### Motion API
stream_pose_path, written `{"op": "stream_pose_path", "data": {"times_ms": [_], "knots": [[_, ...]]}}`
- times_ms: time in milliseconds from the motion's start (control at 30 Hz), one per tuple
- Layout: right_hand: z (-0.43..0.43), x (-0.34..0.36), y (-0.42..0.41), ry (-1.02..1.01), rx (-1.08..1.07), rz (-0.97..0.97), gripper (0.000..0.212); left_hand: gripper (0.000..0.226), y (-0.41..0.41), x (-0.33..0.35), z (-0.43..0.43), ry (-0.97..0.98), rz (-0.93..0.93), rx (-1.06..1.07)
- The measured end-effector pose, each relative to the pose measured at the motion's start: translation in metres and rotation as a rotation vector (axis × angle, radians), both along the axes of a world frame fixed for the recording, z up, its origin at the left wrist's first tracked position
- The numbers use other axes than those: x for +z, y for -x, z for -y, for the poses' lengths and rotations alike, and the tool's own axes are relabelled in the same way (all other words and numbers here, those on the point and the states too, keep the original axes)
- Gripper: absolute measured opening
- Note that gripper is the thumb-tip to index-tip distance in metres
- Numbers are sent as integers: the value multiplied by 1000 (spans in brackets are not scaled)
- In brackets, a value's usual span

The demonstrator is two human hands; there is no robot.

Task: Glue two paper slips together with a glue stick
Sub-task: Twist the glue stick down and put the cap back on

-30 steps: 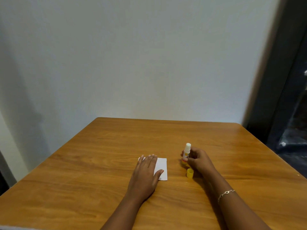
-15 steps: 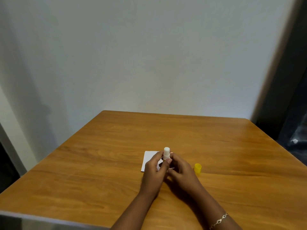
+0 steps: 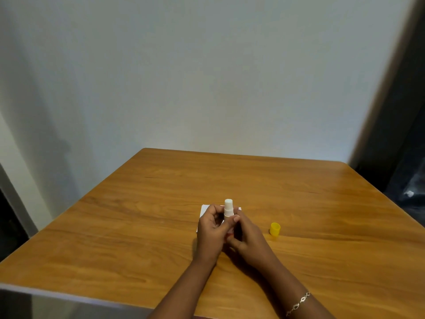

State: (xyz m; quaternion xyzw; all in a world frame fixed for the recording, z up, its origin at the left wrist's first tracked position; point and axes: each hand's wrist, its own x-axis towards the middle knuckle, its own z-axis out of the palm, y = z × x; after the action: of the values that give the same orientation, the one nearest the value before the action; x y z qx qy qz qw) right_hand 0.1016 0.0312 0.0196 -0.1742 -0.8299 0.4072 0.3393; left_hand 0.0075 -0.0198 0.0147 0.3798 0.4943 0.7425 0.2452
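While the paper (image 3: 204, 211) hides mostly behind them, left hand (image 3: 212, 234) and right hand (image 3: 250, 241) both grip the upright glue stick (image 3: 228, 206) — barrel covered, tip bare — yellow cap (image 3: 275, 230) standing off right.

A person's left hand (image 3: 212, 231) and right hand (image 3: 249, 240) together grip an uncapped white glue stick (image 3: 228, 208), held upright over a white paper slip (image 3: 204, 210) on a wooden table (image 3: 138, 226). Its yellow cap (image 3: 275, 229) stands to the right, near the hands.
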Motion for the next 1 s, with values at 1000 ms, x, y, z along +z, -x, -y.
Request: {"op": "stream_pose_path", "data": {"times_ms": [1000], "knots": [[-14,-9,-2,-14,-86,123,12,13,1,9,7,-28,36,-103]]}}
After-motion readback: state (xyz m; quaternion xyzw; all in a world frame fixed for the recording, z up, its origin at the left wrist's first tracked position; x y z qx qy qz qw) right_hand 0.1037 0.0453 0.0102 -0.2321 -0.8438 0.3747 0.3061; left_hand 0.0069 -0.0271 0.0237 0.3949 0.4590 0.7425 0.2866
